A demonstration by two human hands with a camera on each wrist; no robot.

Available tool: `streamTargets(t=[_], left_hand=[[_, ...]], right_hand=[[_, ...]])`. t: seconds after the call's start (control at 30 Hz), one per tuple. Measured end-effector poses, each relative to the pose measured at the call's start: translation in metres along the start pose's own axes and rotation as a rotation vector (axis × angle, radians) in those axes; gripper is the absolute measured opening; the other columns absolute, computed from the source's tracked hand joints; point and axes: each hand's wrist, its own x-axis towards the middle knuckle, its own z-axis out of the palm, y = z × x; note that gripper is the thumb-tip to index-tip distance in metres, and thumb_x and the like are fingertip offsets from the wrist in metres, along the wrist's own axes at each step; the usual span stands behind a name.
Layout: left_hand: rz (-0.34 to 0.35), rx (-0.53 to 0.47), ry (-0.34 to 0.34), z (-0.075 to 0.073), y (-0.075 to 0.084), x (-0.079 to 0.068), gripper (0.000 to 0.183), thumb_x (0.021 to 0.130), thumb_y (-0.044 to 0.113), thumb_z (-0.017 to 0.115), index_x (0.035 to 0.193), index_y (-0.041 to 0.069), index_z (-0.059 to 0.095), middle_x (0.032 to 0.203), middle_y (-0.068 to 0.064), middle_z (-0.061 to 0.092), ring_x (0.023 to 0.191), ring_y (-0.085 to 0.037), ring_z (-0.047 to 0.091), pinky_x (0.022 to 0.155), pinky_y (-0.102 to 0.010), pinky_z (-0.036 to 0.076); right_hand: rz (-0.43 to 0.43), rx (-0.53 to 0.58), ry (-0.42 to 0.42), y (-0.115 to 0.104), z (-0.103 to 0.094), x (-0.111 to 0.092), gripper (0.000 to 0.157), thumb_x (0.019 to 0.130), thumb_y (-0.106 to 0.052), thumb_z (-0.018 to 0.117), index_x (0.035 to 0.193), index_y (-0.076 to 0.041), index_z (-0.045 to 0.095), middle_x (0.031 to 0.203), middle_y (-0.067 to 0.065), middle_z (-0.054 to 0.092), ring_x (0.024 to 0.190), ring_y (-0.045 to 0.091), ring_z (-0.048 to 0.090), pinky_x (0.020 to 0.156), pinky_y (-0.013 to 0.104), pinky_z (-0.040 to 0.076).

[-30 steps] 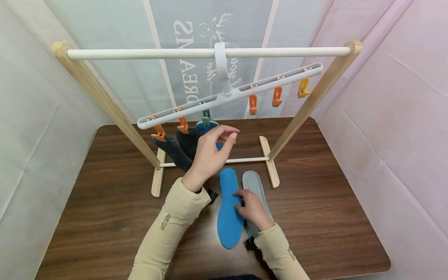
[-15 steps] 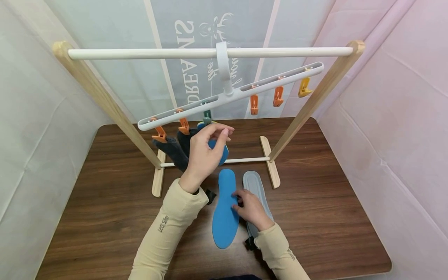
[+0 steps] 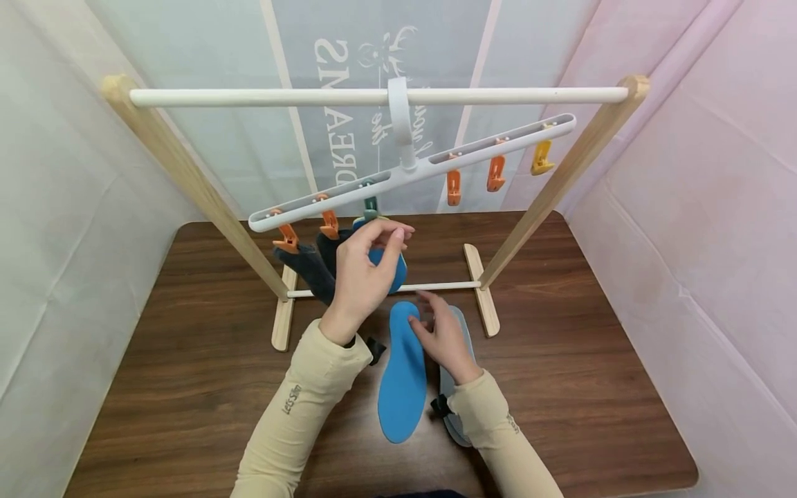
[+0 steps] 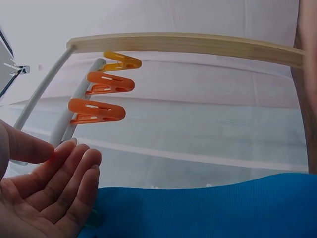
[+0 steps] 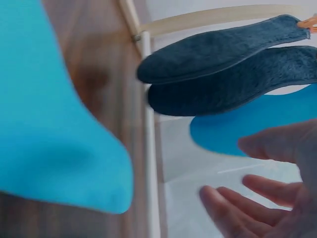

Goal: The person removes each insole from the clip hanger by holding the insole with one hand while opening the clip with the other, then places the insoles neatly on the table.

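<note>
My left hand [image 3: 367, 270] is raised in front of a hanging blue insole [image 3: 396, 273], thumb close to the fingertips and nothing held. In the left wrist view the same hanging insole [image 4: 213, 213] lies just beside the relaxed fingers. A green clothespin [image 3: 371, 206] holds its top. My right hand [image 3: 442, 335] hovers with spread, loose fingers over the far end of another blue insole [image 3: 401, 387], which lies on the table. Partly under the right forearm lies a grey insole [image 3: 459, 432]. Two dark fuzzy insoles [image 5: 213, 52] hang beside the blue one.
A white clip hanger [image 3: 407, 173] hooks over the white bar [image 3: 261, 97] of a wooden stand, tilted down at the left. Orange clothespins [image 3: 454, 188] and a yellow clothespin [image 3: 542, 158] hang from its right half. The stand's feet [image 3: 481, 290] rest on the brown table [image 3: 560, 387].
My right hand has left the table insole's edge and moved forward toward its far end. That insole's near end shifted slightly left earlier. My left hand drew slightly left.
</note>
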Motion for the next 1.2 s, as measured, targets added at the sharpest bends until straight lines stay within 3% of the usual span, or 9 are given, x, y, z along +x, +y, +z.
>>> streamTargets(t=[0.2,0.37,0.47,0.7,1.07,1.2], left_hand=[[0.013,0.025,0.067,-0.002,0.000,-0.001,0.022,0.100,0.017,0.052,0.105,0.004,0.068,0.102,-0.010,0.067,0.092,-0.017,0.062,0.085,-0.023,0.048],[0.020,0.009,0.119,-0.002,-0.001,-0.003,0.022,0.100,0.017,0.051,0.105,0.003,0.068,0.105,-0.011,0.067,0.094,-0.018,0.061,0.086,-0.024,0.048],[0.014,0.000,0.130,-0.002,-0.001,-0.004,0.023,0.100,0.017,0.051,0.105,0.003,0.068,0.104,-0.010,0.067,0.094,-0.018,0.061,0.087,-0.024,0.048],[0.008,0.023,0.176,-0.003,-0.001,-0.003,0.021,0.099,0.016,0.053,0.102,0.003,0.069,0.101,-0.011,0.068,0.094,-0.021,0.060,0.087,-0.029,0.047],[0.062,0.019,0.275,-0.002,-0.001,-0.001,0.019,0.097,0.012,0.056,0.106,-0.002,0.066,0.099,-0.016,0.067,0.093,-0.025,0.060,0.090,-0.030,0.047],[0.064,-0.007,0.308,-0.002,0.000,-0.001,0.020,0.097,0.012,0.056,0.109,-0.003,0.060,0.098,-0.017,0.063,0.091,-0.025,0.058,0.089,-0.031,0.047]], right_hand=[[-0.029,0.141,0.082,-0.012,-0.002,0.021,0.054,0.092,-0.015,0.065,0.141,-0.006,0.043,0.134,0.017,0.051,0.119,0.031,0.054,0.094,0.040,0.051],[-0.004,0.273,0.072,-0.015,0.003,0.036,0.060,0.092,-0.018,0.066,0.145,-0.012,0.039,0.142,0.013,0.046,0.130,0.027,0.045,0.106,0.037,0.041],[0.025,0.367,0.051,-0.019,0.003,0.043,0.058,0.093,-0.014,0.064,0.145,-0.009,0.038,0.145,0.015,0.043,0.134,0.029,0.042,0.110,0.039,0.036],[0.011,0.481,0.027,-0.046,-0.005,0.052,0.046,0.095,-0.004,0.057,0.138,0.006,0.043,0.139,0.025,0.046,0.130,0.038,0.044,0.111,0.050,0.035],[0.010,0.518,0.060,-0.058,-0.008,0.063,0.031,0.097,-0.004,0.053,0.126,0.007,0.055,0.119,0.026,0.060,0.114,0.036,0.056,0.104,0.046,0.044],[0.024,0.525,0.079,-0.059,-0.007,0.063,0.027,0.097,-0.003,0.053,0.121,0.009,0.058,0.116,0.027,0.062,0.107,0.030,0.060,0.098,0.036,0.048]])
